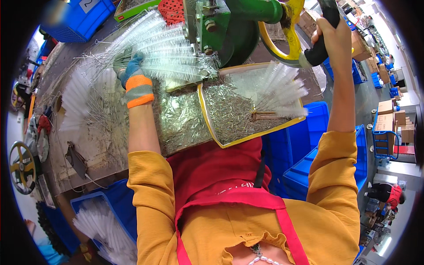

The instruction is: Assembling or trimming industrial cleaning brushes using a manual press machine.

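Note:
My left hand (134, 73), in a blue-grey glove with an orange cuff, is closed around the wire stems of a bundle of clear-bristled tube brushes (165, 51). The bristle ends fan out to the right, close against a green hand press (221, 37). At upper right my bare right hand (336, 39) grips the black handle (319, 52) of the press's yellow handwheel (266, 42). Below the press, a yellow-edged tray (238, 140) holds many short cut wire ends, with more white brushes (278, 86) lying on its right side.
More brushes (79, 104) lie on the worn workbench (110, 154) at left. Blue crates stand by my right arm (300, 172), and another blue crate (128, 207) with brushes is at lower left. A blue bin (77, 22) sits far left. A person (391, 194) is in the right background.

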Demonstrator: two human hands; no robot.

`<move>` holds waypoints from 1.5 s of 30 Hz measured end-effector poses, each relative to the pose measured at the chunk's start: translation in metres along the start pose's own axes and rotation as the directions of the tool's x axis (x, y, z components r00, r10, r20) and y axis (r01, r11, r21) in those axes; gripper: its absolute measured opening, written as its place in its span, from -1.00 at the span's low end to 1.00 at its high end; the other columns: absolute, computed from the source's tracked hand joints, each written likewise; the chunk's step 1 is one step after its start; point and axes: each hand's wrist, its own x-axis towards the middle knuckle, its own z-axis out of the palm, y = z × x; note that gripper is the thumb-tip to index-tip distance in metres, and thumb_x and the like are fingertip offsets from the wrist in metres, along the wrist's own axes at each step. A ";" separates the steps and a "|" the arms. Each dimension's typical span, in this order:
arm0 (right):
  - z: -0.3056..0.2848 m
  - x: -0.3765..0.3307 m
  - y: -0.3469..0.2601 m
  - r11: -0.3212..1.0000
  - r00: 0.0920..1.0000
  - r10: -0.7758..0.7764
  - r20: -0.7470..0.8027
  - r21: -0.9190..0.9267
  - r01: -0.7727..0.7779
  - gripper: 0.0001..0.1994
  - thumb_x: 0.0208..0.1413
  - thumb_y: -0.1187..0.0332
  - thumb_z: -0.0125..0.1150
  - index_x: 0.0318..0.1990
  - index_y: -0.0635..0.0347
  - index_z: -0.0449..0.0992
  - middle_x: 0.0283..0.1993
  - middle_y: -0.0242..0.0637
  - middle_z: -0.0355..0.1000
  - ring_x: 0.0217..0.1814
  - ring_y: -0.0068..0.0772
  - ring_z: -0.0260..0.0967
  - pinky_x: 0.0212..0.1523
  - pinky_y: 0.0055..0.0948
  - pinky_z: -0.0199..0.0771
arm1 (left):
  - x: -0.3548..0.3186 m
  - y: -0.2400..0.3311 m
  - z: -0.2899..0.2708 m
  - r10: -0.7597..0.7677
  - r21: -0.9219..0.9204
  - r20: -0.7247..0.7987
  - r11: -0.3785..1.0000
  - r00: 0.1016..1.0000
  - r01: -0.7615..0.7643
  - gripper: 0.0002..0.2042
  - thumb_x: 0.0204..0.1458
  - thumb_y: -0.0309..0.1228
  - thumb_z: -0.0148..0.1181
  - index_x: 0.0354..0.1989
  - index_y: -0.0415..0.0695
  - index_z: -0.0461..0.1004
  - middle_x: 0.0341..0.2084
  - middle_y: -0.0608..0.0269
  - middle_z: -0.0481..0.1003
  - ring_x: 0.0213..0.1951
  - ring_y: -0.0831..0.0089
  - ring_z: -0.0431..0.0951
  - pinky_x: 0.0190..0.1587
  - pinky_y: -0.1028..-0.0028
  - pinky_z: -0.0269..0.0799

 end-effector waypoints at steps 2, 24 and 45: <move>-0.004 0.009 -0.006 0.999 1.000 -0.022 0.023 0.037 0.021 -0.89 -0.08 0.42 -0.02 -0.45 0.29 0.31 -0.72 -0.39 0.22 -0.73 -0.58 0.22 -0.67 -0.58 0.27 | -0.002 0.000 0.000 0.030 -0.016 0.022 0.999 0.999 -0.030 -0.51 -0.39 -0.84 0.11 -0.18 -0.17 0.29 -0.34 0.10 0.44 -0.33 0.34 0.47 -0.33 0.45 0.48; 0.011 -0.019 -0.002 0.998 0.988 -0.056 -0.147 0.025 0.060 -0.86 -0.20 0.44 0.02 -0.49 0.33 0.25 -0.75 -0.29 0.28 -0.72 -0.51 0.29 -0.61 -0.57 0.31 | 0.012 -0.004 0.005 0.048 0.055 -0.121 0.998 0.992 -0.041 -0.51 -0.51 -0.75 0.20 -0.23 -0.21 0.36 -0.40 0.18 0.44 -0.50 0.42 0.43 -0.47 0.47 0.43; 0.018 -0.035 0.010 0.989 0.980 -0.052 -0.194 0.124 0.077 -0.85 -0.18 0.49 0.01 -0.42 0.31 0.22 -0.72 -0.29 0.29 -0.70 -0.53 0.29 -0.60 -0.60 0.31 | 0.019 -0.011 0.009 0.309 -0.142 0.098 0.945 0.946 -0.294 -0.54 -0.35 -0.71 0.21 -0.20 -0.22 0.21 -0.36 0.13 0.38 -0.42 0.48 0.43 -0.39 0.56 0.43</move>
